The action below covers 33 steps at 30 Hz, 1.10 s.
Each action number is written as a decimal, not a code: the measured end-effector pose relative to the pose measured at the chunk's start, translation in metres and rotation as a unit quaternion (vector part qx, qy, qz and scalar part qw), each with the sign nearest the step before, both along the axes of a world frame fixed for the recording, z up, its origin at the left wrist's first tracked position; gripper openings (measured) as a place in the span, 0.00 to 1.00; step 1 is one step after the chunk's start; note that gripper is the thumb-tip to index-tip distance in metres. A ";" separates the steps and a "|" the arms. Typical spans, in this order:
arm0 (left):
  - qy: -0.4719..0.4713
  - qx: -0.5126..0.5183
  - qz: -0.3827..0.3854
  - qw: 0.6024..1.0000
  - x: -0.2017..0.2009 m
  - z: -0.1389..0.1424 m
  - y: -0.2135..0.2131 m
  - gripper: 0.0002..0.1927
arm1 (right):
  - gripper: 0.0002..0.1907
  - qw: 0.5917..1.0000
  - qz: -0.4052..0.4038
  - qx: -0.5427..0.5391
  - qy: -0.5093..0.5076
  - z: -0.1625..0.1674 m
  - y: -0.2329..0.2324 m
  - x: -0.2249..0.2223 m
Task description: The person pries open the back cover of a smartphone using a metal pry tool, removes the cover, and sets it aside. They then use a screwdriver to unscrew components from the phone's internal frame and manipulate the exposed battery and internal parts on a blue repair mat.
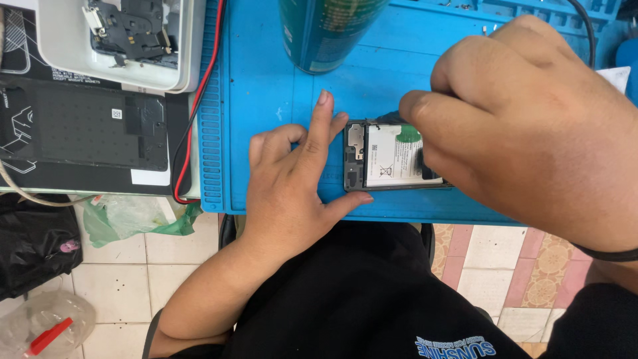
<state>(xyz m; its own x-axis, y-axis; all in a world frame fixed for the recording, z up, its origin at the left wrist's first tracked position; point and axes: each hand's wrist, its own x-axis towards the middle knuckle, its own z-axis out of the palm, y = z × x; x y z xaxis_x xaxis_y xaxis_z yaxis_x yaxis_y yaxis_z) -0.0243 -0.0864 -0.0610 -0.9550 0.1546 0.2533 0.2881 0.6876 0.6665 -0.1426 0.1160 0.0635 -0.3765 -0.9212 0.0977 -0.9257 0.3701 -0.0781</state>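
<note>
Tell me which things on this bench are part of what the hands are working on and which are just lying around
In use: opened phone on the blue mat; left hand bracing its end; right hand over its other end.

Lying about: green can, white tray of parts, dark back panel, red and black wires, green plastic bag.

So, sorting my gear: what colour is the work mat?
Blue; the mat shows clearly in the head view.

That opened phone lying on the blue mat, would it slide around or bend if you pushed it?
The opened phone looks stiff, a flat framed slab, so it probably won't flex. It may skid: the left hand braces its end. Its exposed battery and parts look fragile under the right hand.
</note>
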 end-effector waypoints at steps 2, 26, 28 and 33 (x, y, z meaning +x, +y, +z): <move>0.002 0.001 0.002 1.000 0.000 0.000 -0.001 0.65 | 0.11 1.000 -0.003 0.006 0.007 0.000 -0.002 -0.001; 0.006 0.002 0.006 1.000 0.000 -0.001 -0.005 0.65 | 0.09 0.999 -0.007 0.023 0.023 -0.001 -0.008 0.001; 0.008 0.002 0.003 1.000 0.000 -0.001 -0.006 0.65 | 0.10 0.999 -0.007 0.024 0.022 -0.001 -0.007 0.001; 0.010 0.002 0.005 1.000 0.001 -0.001 -0.005 0.65 | 0.10 0.999 -0.008 0.023 0.033 -0.001 -0.008 0.003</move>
<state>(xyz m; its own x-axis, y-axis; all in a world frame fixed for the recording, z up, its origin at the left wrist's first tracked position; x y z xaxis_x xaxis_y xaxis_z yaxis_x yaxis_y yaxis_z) -0.0230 -0.0912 -0.0624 -0.9515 0.1433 0.2721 0.2935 0.6876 0.6641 -0.1399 0.1082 0.0625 -0.3853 -0.9193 0.0798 -0.9223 0.3865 -0.0003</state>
